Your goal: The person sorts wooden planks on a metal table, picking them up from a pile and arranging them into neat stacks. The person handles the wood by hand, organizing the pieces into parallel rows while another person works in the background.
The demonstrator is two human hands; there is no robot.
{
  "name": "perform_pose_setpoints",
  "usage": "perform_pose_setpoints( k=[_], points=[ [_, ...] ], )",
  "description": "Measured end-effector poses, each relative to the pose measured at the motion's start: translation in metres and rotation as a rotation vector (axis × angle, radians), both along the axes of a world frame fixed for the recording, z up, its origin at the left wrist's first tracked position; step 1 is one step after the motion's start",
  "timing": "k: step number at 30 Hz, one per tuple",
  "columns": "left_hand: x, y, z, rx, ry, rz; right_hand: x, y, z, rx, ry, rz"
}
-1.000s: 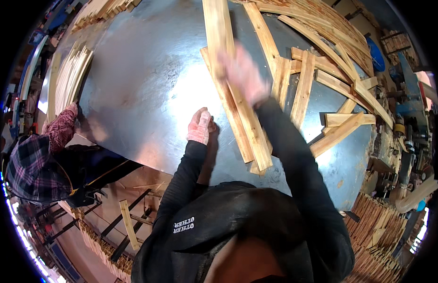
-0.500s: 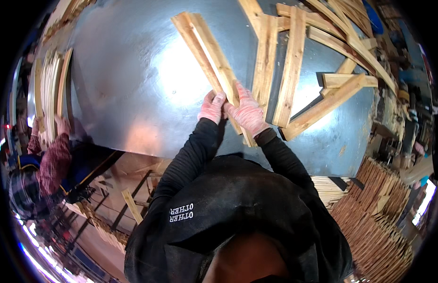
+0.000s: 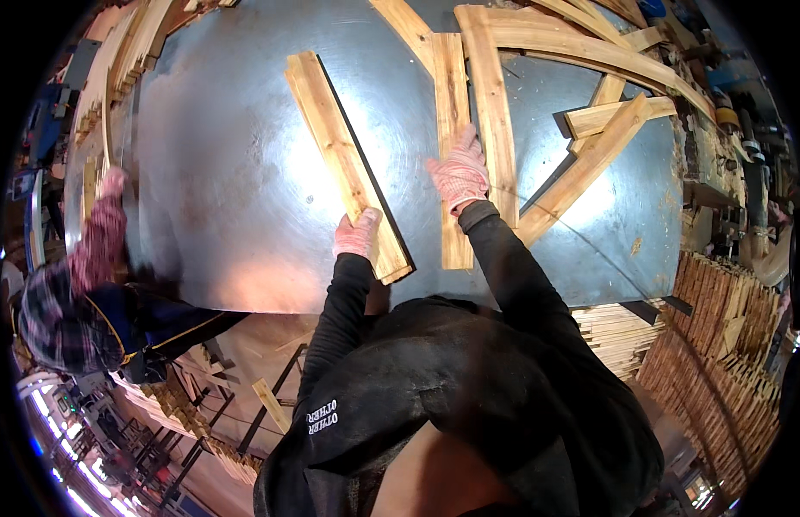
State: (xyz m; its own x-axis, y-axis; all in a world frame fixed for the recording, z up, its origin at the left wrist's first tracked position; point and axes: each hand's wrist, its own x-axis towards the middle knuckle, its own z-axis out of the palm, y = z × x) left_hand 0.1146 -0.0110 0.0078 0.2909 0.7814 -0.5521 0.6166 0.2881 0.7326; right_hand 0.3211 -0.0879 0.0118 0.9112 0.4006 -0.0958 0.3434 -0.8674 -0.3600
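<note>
We record our left hand (image 3: 359, 233) gripping stacked boards (image 3: 333, 142), aimed toward 11 o'clock over the metal table (image 3: 219, 172). Our right hand (image 3: 460, 175), fingers extended, touches a plank (image 3: 450, 86) aligned toward 12 o'clock.

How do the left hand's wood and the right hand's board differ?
The left wood slants, far end leftward; the right board runs nearly straight away. The left hand grips the left wood near its closer end; the right hand lies over the right board's middle. Both: long, narrow timber.
</note>
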Motion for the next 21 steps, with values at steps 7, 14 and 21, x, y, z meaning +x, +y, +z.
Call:
perform_pose_setpoints(
  k=[7, 14, 21],
  points=[
    [0.011, -0.012, 0.005, 0.310, 0.222, -0.258, -0.033, 0.056, -0.084, 0.215, 0.558, 0.737],
    [0.004, -0.006, 0.008, 0.201, 0.326, -0.072, 0.037, 0.019, 0.041, -0.162, 0.123, 0.369],
    [-0.059, 0.037, 0.021, 0.219, 0.524, -0.022, 0.000, 0.010, 0.002, -0.109, 0.076, 0.534]
  ],
)
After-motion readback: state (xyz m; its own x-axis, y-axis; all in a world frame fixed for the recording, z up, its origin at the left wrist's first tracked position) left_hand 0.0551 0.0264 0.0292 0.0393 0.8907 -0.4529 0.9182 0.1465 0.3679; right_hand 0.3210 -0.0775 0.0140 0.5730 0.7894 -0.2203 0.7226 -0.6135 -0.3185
